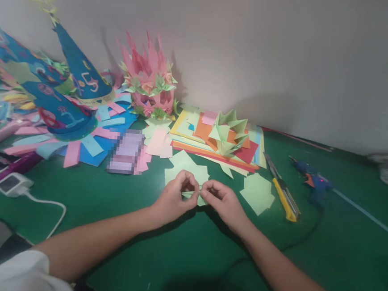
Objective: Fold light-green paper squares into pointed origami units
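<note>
My left hand (179, 197) and my right hand (223, 203) meet at the middle of the green table, their thumbs and fingers pinching a small folded piece of light green paper (188, 194). Most of that piece is hidden by the fingers. Beneath and behind it lie loose light green paper squares (184, 163). Another small pile of green squares (259, 193) lies to the right of my right hand. A folded green paper ring with pointed tips (230, 135) sits on a stack of coloured paper (180, 145) just behind.
A yellow utility knife (284, 199) and a blue glue gun (315, 177) with its glue stick lie to the right. Pink paper crowns (149, 81) stand at the back. Blue cone hats (82, 71), a pixelated rectangular item (125, 151) and a white charger with cable (14, 185) are on the left.
</note>
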`<action>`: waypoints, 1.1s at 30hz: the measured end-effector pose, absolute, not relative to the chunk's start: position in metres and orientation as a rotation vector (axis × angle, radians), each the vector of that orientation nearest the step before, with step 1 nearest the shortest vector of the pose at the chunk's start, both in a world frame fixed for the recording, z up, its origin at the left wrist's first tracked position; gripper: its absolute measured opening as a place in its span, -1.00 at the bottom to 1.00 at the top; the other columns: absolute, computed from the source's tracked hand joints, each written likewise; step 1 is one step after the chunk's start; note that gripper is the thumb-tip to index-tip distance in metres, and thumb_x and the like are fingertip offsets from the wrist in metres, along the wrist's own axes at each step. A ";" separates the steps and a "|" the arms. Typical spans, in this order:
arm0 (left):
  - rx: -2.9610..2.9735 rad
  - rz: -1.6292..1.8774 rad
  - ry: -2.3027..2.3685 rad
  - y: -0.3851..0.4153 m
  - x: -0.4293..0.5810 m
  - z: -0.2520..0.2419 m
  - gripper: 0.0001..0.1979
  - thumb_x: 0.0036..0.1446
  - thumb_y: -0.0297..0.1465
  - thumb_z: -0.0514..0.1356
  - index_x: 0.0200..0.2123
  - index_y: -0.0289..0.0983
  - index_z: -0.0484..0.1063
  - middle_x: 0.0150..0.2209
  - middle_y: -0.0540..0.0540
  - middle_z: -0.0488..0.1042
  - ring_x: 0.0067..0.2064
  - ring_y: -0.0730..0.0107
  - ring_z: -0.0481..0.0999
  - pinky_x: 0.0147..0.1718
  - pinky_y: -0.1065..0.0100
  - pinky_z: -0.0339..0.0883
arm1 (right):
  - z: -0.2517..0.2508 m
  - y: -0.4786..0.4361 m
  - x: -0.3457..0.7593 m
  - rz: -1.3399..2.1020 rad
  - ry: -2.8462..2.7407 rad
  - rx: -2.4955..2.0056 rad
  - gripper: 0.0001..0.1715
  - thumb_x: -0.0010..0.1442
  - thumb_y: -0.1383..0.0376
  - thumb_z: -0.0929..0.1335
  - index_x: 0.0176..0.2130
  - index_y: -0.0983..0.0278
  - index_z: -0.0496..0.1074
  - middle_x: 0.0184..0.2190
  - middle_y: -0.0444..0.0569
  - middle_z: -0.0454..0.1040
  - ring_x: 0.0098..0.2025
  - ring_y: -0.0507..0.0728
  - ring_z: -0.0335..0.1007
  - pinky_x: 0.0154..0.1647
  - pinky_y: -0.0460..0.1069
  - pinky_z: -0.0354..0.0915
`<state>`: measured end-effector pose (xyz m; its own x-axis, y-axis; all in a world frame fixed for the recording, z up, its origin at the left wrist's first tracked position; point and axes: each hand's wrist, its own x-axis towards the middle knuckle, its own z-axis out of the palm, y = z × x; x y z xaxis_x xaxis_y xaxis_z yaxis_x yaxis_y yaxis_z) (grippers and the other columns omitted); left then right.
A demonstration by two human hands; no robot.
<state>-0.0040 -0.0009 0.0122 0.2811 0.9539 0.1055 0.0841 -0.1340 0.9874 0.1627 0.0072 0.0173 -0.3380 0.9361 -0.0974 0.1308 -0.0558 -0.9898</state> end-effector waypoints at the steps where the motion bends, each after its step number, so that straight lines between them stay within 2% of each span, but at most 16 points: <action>1: 1.495 1.039 1.003 -0.001 -0.004 0.012 -0.78 0.04 -0.54 0.13 -0.35 -0.23 0.09 -0.38 0.04 0.34 -0.37 0.56 0.37 -0.36 0.48 0.27 | 0.017 0.008 0.164 1.497 -1.484 -1.166 -0.72 0.09 0.11 0.37 -0.43 0.28 0.35 -0.53 -0.17 0.29 -0.49 -0.01 0.18 -0.42 -0.10 0.19; 8: 1.519 0.966 1.024 0.003 -0.007 0.005 -0.81 0.01 -0.56 0.15 -0.31 -0.26 0.19 -0.40 0.04 0.33 -0.36 0.54 0.35 -0.33 0.46 0.28 | 0.013 0.007 0.165 1.437 -1.511 -1.231 -0.72 0.03 0.11 0.41 -0.48 0.29 0.40 -0.53 -0.13 0.39 -0.47 0.03 0.28 -0.39 -0.06 0.25; 13: 1.447 0.953 1.012 0.004 -0.008 0.007 -0.85 0.06 -0.49 0.17 -0.27 -0.30 0.27 -0.35 -0.02 0.36 -0.31 0.51 0.39 -0.27 0.43 0.31 | 0.012 0.008 0.163 1.386 -1.512 -1.261 -0.70 0.04 0.10 0.40 -0.47 0.28 0.39 -0.53 -0.12 0.40 -0.49 0.02 0.30 -0.44 -0.07 0.31; 20: 1.314 1.022 0.994 0.005 -0.009 0.007 -0.83 0.07 -0.44 0.20 -0.30 -0.29 0.23 -0.41 0.03 0.34 -0.38 0.55 0.36 -0.37 0.48 0.27 | 0.014 0.008 0.163 1.443 -1.467 -1.209 -0.61 0.12 0.00 0.32 -0.40 0.28 0.42 -0.45 -0.10 0.41 -0.43 0.03 0.34 -0.38 -0.06 0.37; 25: 1.238 0.987 1.005 0.005 -0.009 0.001 -0.77 0.04 -0.40 0.24 -0.27 -0.28 0.24 -0.44 0.04 0.35 -0.43 0.57 0.36 -0.46 0.52 0.22 | 0.011 0.007 0.166 1.384 -1.494 -1.303 -0.62 0.10 0.02 0.35 -0.47 0.28 0.39 -0.55 -0.16 0.37 -0.52 0.02 0.35 -0.42 -0.08 0.32; 28: 1.266 0.916 1.034 0.006 -0.010 -0.001 -0.74 0.01 -0.37 0.27 -0.23 -0.29 0.32 -0.42 0.02 0.39 -0.42 0.55 0.38 -0.43 0.49 0.26 | 0.010 0.006 0.167 1.348 -1.524 -1.360 -0.64 0.11 0.04 0.35 -0.48 0.28 0.40 -0.62 -0.17 0.36 -0.54 0.02 0.35 -0.45 -0.09 0.29; 33: 1.360 0.833 1.115 0.006 -0.012 0.001 -0.79 0.02 -0.28 0.26 -0.38 -0.33 0.43 -0.42 -0.04 0.47 -0.44 0.53 0.39 -0.43 0.46 0.29 | 0.013 0.005 0.166 1.361 -1.539 -1.377 -0.65 0.08 0.05 0.37 -0.46 0.29 0.46 -0.59 -0.13 0.43 -0.53 0.04 0.39 -0.46 -0.08 0.30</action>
<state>-0.0119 0.0059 0.0012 0.3011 0.9454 -0.1244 0.1490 0.0822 0.9854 0.1664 0.0048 0.0129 -0.2318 0.9593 -0.1614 0.2776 -0.0938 -0.9561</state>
